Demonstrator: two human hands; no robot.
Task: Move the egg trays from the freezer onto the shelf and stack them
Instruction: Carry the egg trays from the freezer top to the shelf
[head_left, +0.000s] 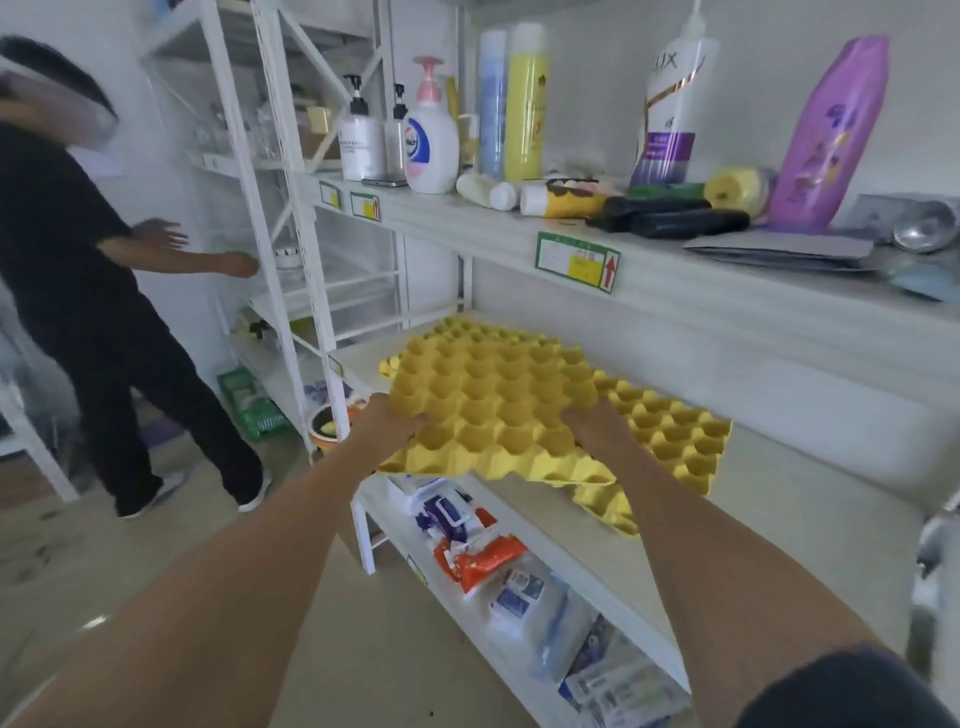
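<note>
Yellow egg tray (493, 410): both hands' fingers (410, 423) clamp its near edge over shelf (779, 499) trays (675, 436)

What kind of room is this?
Probably a stockroom: white metal shelving with a green price-style label, tall toiletry bottles above, wrapped packets below.

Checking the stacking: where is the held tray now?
Centre of the head view: both hands grip the tray at its near edge, over the other trays on the middle shelf.
</note>
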